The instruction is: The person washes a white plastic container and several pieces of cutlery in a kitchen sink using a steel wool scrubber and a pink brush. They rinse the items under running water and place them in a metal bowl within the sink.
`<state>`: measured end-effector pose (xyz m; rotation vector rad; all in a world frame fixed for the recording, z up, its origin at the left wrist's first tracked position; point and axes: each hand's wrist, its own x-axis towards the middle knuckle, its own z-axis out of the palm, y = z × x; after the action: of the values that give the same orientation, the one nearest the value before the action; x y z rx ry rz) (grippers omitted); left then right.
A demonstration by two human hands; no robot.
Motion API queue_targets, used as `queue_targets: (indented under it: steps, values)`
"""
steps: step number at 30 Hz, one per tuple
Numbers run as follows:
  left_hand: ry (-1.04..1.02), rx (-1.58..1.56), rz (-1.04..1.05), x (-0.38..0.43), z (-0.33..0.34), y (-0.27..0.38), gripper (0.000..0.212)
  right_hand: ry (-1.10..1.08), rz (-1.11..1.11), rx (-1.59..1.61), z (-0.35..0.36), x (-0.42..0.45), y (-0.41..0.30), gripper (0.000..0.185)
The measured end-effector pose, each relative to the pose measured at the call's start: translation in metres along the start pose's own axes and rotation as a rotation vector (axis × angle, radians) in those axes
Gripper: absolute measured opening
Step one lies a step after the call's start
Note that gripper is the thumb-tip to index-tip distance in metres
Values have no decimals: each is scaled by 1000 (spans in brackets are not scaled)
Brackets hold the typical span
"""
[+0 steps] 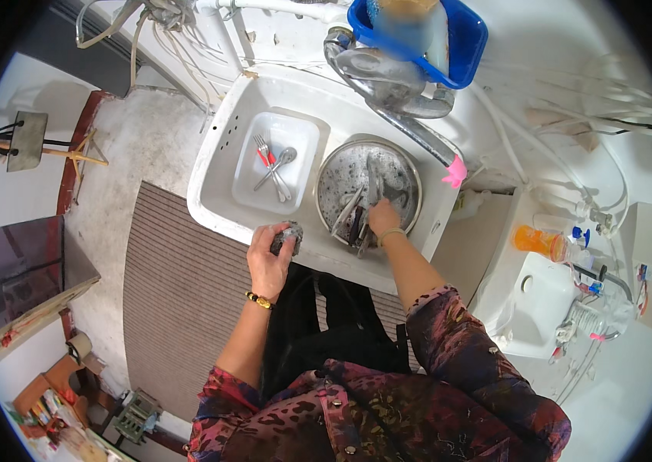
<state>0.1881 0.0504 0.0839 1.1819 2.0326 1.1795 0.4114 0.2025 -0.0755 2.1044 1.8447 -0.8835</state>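
My left hand (268, 260) grips a grey scouring pad (289, 238), apparently steel wool, just above the sink's front edge. In the white sink (202, 196) stands a round metal basin (320, 179) of foamy, greyish water. My right hand (384, 217) reaches into this basin among utensils; its fingertips are hidden, so whether it grips one is unclear. A long flat metal utensil (372, 173) lies beyond the fingers. Beside the hand, a dark-handled utensil (355, 225) and other metal pieces lean on the near rim. Left of the basin, a white plastic tub (248, 173) holds a fork (265, 151) and a spoon (287, 156), crossed, with red showing on a handle.
A chrome faucet (412, 127) with a pink nozzle (455, 172) reaches over the sink's right side. Above it hangs a blue plastic basket (467, 40). To the right are an orange bottle (539, 241) and a small white basin (528, 312). A striped mat (181, 289) covers the floor.
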Motion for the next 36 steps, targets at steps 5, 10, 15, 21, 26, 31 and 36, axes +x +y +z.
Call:
queue_targets:
  steps: [5, 10, 15, 21, 26, 31, 36]
  values:
    - [11, -99, -37, 7, -1, -7, 20, -131, -180, -75, -22, -6, -5, 31]
    - [55, -192, -188, 4, -19, -6, 20, -93, -323, 250, -34, -62, -70, 35]
    - [9, -318, -290, 10, -18, -6, 21, -289, -310, 493, 10, -60, -125, 38]
    - [41, -313, -310, 5, -20, -7, 20, -10, -490, 475, 18, -48, -111, 32]
    - [51, -339, -330, -2, -25, -8, 21, 204, -199, 325, 13, -35, -57, 29]
    - [47, -396, -380, -2, -23, -12, 20, -13, -149, 236, 6, -23, -44, 28]
    - [5, -501, -471, 6, -19, 7, 19, -175, -7, 874, -3, -11, 9, 18]
